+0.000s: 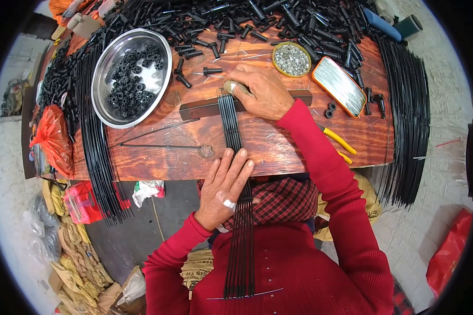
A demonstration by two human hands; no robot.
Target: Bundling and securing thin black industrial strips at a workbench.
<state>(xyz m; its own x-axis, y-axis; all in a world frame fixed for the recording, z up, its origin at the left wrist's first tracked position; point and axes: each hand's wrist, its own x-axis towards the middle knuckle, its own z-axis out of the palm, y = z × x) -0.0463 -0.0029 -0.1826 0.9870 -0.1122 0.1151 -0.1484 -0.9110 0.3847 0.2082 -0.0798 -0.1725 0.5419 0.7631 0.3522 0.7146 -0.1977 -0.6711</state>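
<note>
A flat bundle of thin black umbrella ribs (229, 123) runs from the table over its front edge and down my front. My left hand (222, 189) lies on it at the table edge, fingers extended over the ribs, thumb tip showing past their right side; white tape wraps one finger. Beneath the bundle's far end is a dark metal bar (199, 108). My right hand (261, 93) is closed at the rib ends, its thumb capped with a tan cover; what it pinches is hidden. A thin wire (270, 291) crosses the ribs' lower ends.
A steel bowl (169, 58) of black rings stands left. A round tin (275, 59) and an orange-rimmed tray (360, 112) hold small metal pieces. Yellow-handled pliers (339, 140) lie right. Black plastic fittings (299, 21) heap the back; rib bundles (404, 115) hang over both sides.
</note>
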